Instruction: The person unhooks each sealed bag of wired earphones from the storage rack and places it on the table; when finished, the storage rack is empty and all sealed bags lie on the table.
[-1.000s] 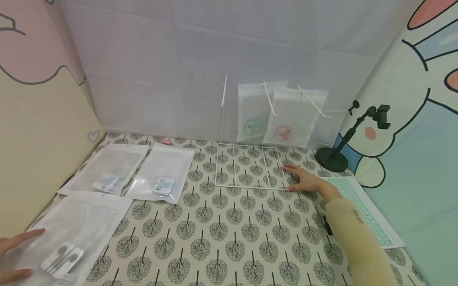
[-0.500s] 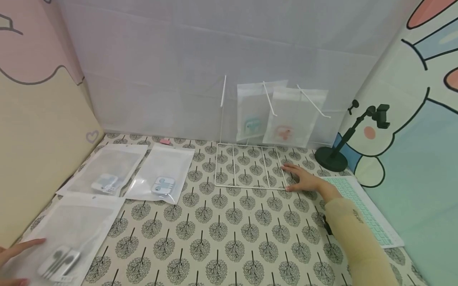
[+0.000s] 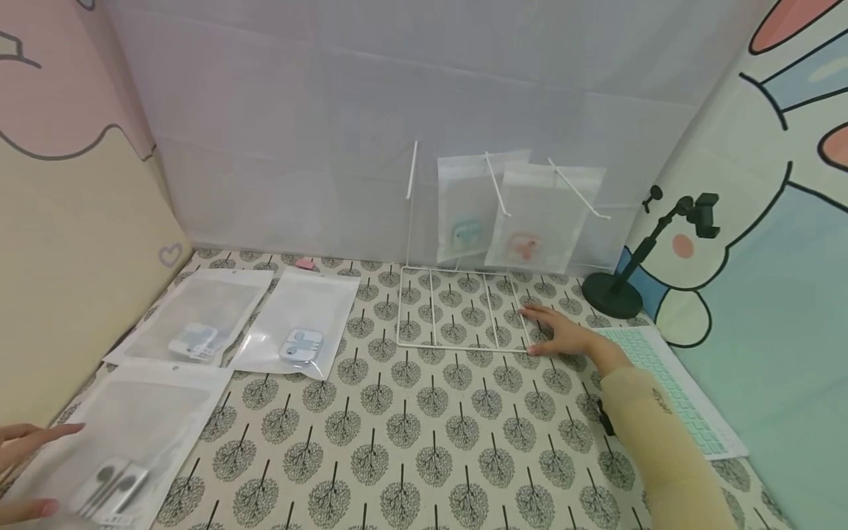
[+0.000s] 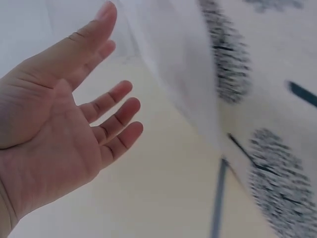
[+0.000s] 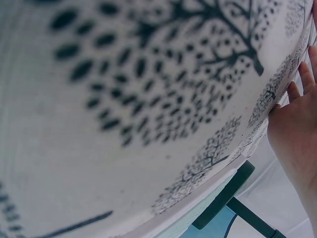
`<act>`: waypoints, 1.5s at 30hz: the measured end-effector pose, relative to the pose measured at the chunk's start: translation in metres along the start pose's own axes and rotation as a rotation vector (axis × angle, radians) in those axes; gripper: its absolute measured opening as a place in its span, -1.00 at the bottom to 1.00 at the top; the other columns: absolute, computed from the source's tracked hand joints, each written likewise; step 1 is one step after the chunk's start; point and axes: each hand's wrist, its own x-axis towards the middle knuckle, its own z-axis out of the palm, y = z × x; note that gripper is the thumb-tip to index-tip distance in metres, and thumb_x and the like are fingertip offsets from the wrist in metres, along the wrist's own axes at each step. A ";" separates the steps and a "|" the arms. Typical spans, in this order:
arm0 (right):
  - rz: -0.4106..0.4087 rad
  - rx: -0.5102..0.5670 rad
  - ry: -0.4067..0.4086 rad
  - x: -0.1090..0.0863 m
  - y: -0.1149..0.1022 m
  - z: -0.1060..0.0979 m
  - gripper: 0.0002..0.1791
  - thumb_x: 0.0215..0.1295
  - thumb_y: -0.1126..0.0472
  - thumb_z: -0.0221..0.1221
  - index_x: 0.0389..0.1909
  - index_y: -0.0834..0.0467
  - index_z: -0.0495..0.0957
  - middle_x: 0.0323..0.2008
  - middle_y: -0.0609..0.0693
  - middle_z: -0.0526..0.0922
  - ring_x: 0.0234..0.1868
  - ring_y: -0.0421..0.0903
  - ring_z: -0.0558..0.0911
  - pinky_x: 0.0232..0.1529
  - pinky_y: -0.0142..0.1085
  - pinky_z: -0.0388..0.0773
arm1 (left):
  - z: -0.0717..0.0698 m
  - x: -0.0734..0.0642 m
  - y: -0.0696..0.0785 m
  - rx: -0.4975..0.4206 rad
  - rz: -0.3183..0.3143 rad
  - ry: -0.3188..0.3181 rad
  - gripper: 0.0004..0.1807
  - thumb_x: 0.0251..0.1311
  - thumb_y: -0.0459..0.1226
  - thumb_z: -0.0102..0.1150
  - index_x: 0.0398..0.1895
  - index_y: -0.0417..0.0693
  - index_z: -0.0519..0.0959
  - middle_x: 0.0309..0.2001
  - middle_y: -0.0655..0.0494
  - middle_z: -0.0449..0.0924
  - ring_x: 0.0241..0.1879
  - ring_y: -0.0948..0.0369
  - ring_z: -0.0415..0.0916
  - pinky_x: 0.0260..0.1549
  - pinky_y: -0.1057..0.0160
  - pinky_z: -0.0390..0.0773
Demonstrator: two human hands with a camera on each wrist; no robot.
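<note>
Over the last second the near bag [image 3: 149, 408] shifts slightly down and to the left on the counter [image 3: 384, 383], and its earphones [image 3: 115, 489] show more plainly through the frosted plastic. Your left grip [image 4: 59, 131] dips, then rises again at the bag's left side, and now stands wide, thumb and fingers apart, pinching nothing. For the work in hand, that suggests the bag is lying unheld on the counter, well apart from the rack [image 3: 464, 348]. Your right grip [image 3: 562, 333] stays put, also wide, fingertips at the right edge of the rack's base, perhaps steadying it. Two bags hang on its hooks, the teal one [image 3: 460, 195] and the red one [image 3: 546, 202].

You can't see all of this well. The head view cuts off your left grip at its left edge and the bag's near end at the bottom; whether any fingertip touches the plastic, you cannot tell. The left wrist view catches only a pale, blurred strip, probably bag. The right wrist view crops your right grip and shows no clear rack wire, so how firmly you press stays unknown. The rack's white uprights fade into the pale curtain [image 3: 265, 147].
</note>
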 end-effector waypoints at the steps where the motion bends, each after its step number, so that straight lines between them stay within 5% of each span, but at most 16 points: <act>1: 0.000 -0.003 0.000 0.000 0.000 0.000 -0.03 0.07 -0.06 0.34 0.43 0.18 0.09 0.44 0.27 -0.04 0.41 0.37 -0.06 0.25 0.40 -0.05 | -0.007 0.004 0.005 -0.011 0.003 0.001 0.24 -0.42 0.23 0.47 0.43 0.60 -0.06 0.00 -0.16 0.34 -0.04 -0.19 0.24 -0.39 -0.11 0.47; 4: 0.003 -0.006 -0.006 -0.001 -0.001 0.000 -0.02 0.07 -0.06 0.34 0.43 0.18 0.09 0.44 0.27 -0.05 0.41 0.36 -0.06 0.25 0.39 -0.04 | -0.030 0.017 0.026 -0.060 -0.003 0.034 0.27 -0.44 0.15 0.52 0.46 0.42 -0.01 0.07 -0.24 0.24 0.05 -0.36 0.09 -0.28 -0.40 0.25; 9: 0.010 -0.003 -0.010 -0.002 -0.002 -0.001 -0.03 0.07 -0.06 0.34 0.43 0.17 0.09 0.44 0.27 -0.05 0.41 0.36 -0.06 0.26 0.39 -0.04 | -0.072 0.042 0.070 -0.108 0.120 0.256 0.26 -0.69 -0.05 0.63 0.37 0.28 0.25 -0.01 -0.21 0.30 -0.08 -0.27 0.27 -0.35 -0.21 0.35; 12: 0.020 0.006 -0.009 -0.002 -0.002 -0.001 -0.03 0.07 -0.06 0.34 0.43 0.16 0.09 0.45 0.26 -0.05 0.41 0.36 -0.06 0.25 0.39 -0.04 | -0.099 0.060 0.096 -0.097 0.197 0.312 0.22 -0.72 -0.07 0.62 0.34 0.26 0.31 -0.03 -0.20 0.35 -0.23 -0.22 0.35 -0.43 -0.15 0.37; 18: 0.029 0.003 -0.012 -0.002 -0.002 -0.002 -0.03 0.08 -0.06 0.34 0.44 0.14 0.08 0.45 0.26 -0.06 0.41 0.36 -0.07 0.24 0.40 -0.03 | -0.134 0.097 0.134 -0.253 0.296 0.325 0.05 -0.60 -0.23 0.60 0.25 -0.01 0.40 0.05 -0.20 0.35 -0.04 -0.21 0.22 -0.13 -0.28 0.08; 24: 0.038 0.013 -0.017 -0.003 -0.003 -0.002 -0.03 0.07 -0.06 0.34 0.44 0.13 0.09 0.46 0.24 -0.07 0.42 0.35 -0.09 0.25 0.40 -0.04 | -0.160 0.132 0.167 -0.338 0.229 0.231 -0.12 -0.28 -0.26 0.55 0.25 -0.05 0.38 0.23 -0.34 0.21 0.11 -0.34 0.10 -0.08 -0.37 0.13; 28: 0.039 0.014 -0.021 -0.002 -0.004 -0.002 -0.03 0.08 -0.08 0.33 0.44 0.12 0.08 0.46 0.23 -0.08 0.43 0.34 -0.10 0.25 0.39 -0.04 | -0.169 0.156 0.187 -0.383 0.209 0.203 -0.13 -0.19 -0.20 0.52 0.30 0.06 0.34 0.30 -0.31 0.16 0.20 -0.34 0.02 -0.02 -0.42 0.12; 34: 0.033 0.030 -0.010 -0.002 -0.004 -0.003 -0.04 0.08 -0.04 0.34 0.44 0.14 0.09 0.46 0.23 -0.08 0.43 0.33 -0.10 0.27 0.38 -0.04 | -0.172 0.191 0.224 -0.429 0.226 0.268 -0.20 -0.09 -0.13 0.46 0.31 0.12 0.34 0.30 -0.15 0.21 0.25 -0.23 0.06 0.05 -0.40 0.15; 45: 0.040 0.007 -0.003 -0.002 -0.006 -0.002 -0.02 0.06 -0.08 0.35 0.44 0.12 0.10 0.46 0.22 -0.06 0.43 0.32 -0.07 0.28 0.37 -0.04 | -0.147 0.262 0.301 -0.655 0.282 0.362 -0.36 0.18 -0.10 0.25 0.32 0.03 0.31 0.32 -0.03 0.24 0.23 -0.03 0.21 0.08 -0.10 0.36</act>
